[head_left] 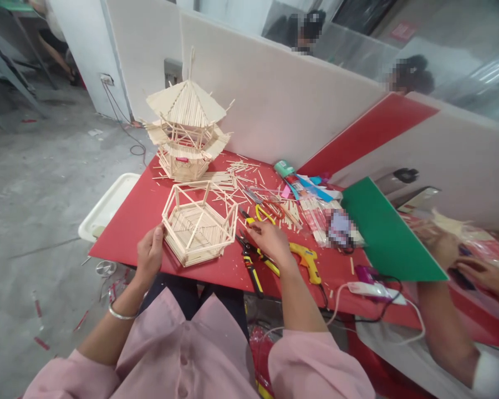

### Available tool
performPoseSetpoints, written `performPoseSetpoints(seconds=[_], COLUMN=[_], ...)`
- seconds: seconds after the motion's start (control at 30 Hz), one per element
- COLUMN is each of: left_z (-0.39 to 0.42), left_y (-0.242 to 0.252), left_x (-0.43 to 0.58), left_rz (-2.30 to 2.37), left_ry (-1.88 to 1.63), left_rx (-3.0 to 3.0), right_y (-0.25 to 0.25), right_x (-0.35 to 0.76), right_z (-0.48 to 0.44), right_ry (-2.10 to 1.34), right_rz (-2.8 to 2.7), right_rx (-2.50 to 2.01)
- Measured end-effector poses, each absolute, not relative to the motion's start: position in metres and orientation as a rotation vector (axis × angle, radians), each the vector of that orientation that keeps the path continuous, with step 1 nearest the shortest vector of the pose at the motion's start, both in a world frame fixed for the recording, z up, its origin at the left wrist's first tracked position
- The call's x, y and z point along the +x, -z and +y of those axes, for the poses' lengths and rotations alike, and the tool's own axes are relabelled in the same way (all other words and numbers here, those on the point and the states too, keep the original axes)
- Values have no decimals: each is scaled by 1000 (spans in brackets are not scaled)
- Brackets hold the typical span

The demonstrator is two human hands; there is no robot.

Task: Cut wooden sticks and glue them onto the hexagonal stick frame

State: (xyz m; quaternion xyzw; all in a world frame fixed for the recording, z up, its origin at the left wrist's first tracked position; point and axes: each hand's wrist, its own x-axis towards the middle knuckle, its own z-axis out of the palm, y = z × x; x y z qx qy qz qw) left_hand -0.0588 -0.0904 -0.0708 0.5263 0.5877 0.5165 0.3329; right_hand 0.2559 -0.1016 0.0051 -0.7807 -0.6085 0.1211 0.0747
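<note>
A six-sided open frame of thin wooden sticks (199, 227) with a slatted floor rests near the red table's front edge. My left hand (150, 252) grips its left corner, the thumb up along the outside. Right of the frame, my right hand (268, 238) is held low over black-and-yellow pliers (253, 274), fingertips drawn together; whatever they hold, if anything, cannot be made out. A yellow glue gun (306, 261) lies just right of that hand. Behind the frame stands a tiered stick pagoda (189, 111) with a pointed roof.
Loose sticks (220, 180) are strewn across the red table (128, 221). Toward the right are plastic packs of sticks (316, 219), a green board (393, 238) and a white power strip (376, 291) with cables. Another person's hand (484, 271) works beyond the board.
</note>
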Motion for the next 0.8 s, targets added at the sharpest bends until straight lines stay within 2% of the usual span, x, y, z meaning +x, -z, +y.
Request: performPoseSetpoints(seconds=[0.23,0.5,0.8], left_z=[-92,-91,-116], left_y=[70,70,76], left_x=[-61,-60,-57], left_rz=[1477,1494,1477], left_ry=[-1352,-1407,-1423], left_rx=[1361,1382,1658], right_y=[-4,43,65], right_x=[233,178,174], right_z=[-126,-179,-158], right_ry=[-356,-756,-763], right_rz=[-1810,-1547,-1419], right_rx=[-2255,-1786,-1719])
